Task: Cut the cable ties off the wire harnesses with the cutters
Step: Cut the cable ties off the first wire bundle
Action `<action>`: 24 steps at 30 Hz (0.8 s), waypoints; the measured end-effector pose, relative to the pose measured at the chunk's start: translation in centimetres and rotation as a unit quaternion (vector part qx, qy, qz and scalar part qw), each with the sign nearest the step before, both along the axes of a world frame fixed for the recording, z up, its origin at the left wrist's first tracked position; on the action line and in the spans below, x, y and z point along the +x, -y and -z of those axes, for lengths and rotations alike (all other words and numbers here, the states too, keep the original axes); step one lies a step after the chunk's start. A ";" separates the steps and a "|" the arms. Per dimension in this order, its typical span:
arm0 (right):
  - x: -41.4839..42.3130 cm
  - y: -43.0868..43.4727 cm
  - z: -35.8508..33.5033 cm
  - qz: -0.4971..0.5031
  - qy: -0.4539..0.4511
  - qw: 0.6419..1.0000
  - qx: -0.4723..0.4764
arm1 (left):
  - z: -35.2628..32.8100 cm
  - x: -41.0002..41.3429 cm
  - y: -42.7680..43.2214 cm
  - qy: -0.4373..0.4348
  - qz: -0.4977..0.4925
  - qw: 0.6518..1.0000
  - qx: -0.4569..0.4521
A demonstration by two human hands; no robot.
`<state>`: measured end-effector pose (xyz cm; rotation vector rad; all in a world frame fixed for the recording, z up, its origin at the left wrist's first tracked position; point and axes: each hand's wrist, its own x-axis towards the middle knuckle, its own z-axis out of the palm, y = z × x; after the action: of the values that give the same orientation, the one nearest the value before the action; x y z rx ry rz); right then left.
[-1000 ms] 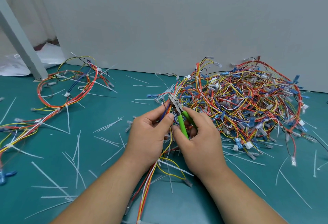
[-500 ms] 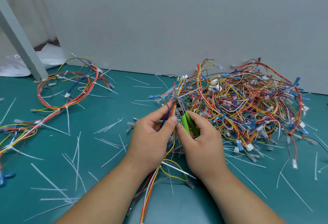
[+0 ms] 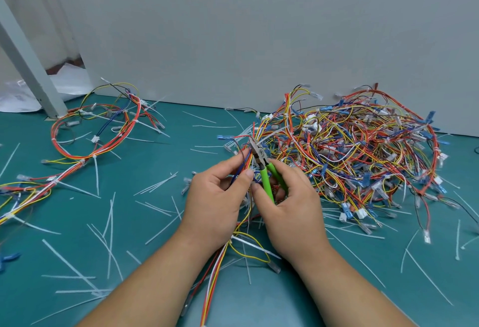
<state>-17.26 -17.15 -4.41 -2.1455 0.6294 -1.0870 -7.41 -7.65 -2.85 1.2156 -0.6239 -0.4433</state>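
Note:
My right hand [image 3: 290,210] grips the green-handled cutters [image 3: 264,171], whose steel jaws point up and left into a bunch of coloured wires. My left hand [image 3: 217,197] pinches that wire harness [image 3: 215,269] just left of the jaws; its red, yellow and white wires trail down between my forearms. A large tangled pile of harnesses [image 3: 357,155] with blue and white connectors lies right behind my hands. Whether a cable tie sits between the jaws is hidden by wires and fingers.
More harnesses with white ties [image 3: 96,132] loop across the left of the green table [image 3: 155,223]. Cut white cable ties [image 3: 111,233] are scattered all over it. A grey wall panel [image 3: 259,41] stands behind, and a slanted grey post [image 3: 31,73] at far left.
The cutters' jaws have shifted slightly and closed into the wire bunch; both hands stay together at the same spot, with the left thumb moved nearer the handles.

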 end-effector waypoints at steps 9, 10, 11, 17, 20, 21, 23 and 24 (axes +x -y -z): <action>-0.2 0.1 -0.1 -0.021 0.011 1.000 -0.008 | 0.0 0.0 0.0 0.006 -0.005 1.000 0.001; -0.2 0.1 -0.1 -0.023 0.013 1.000 -0.007 | 0.0 0.0 0.0 0.006 -0.005 1.000 0.001; -0.2 0.1 -0.1 -0.025 0.015 1.000 -0.005 | 0.0 0.0 0.0 0.006 -0.006 1.000 0.001; -0.2 0.1 -0.1 -0.030 0.011 0.999 -0.017 | -0.1 -0.1 0.1 -0.014 0.005 1.000 0.004; -0.2 0.2 0.1 -0.027 0.009 1.000 -0.007 | -0.1 -0.1 0.0 -0.016 -0.003 1.000 0.005; -0.1 0.2 0.1 -0.027 0.009 1.000 -0.001 | -0.2 -0.1 0.0 -0.019 -0.006 1.000 0.002; -0.1 0.1 0.2 -0.026 0.013 1.000 0.006 | -0.3 -0.1 0.0 -0.024 -0.015 1.000 -0.001; -0.1 0.1 0.2 -0.025 0.014 1.000 0.006 | -0.4 -0.1 0.0 -0.024 -0.020 1.000 -0.001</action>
<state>-17.36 -17.28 -4.64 -2.1210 0.5644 -1.0813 -7.51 -7.69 -2.50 1.2094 -0.5576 -0.4360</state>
